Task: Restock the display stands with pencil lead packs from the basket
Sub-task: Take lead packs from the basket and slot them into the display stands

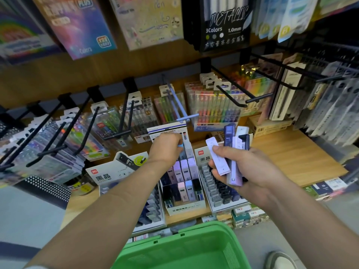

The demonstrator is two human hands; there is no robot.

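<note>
Head cam: right hand (240, 169) clutches lead packs (236, 152), left hand (166, 147) pinches a blue pack (180, 145); probably light, stiff and slick, so squeeze the flat sides.

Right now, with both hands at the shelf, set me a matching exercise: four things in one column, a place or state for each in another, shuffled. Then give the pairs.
1. left hand
2. right hand
3. green basket
4. MONO stand

A. stands on the wooden shelf
B. holds a bundle of lead packs
C. lowest in view, nearest the person
D. pinches a light-blue pack over the stand's back rows

Pairs: 1-D, 2-B, 3-C, 4-A
</note>
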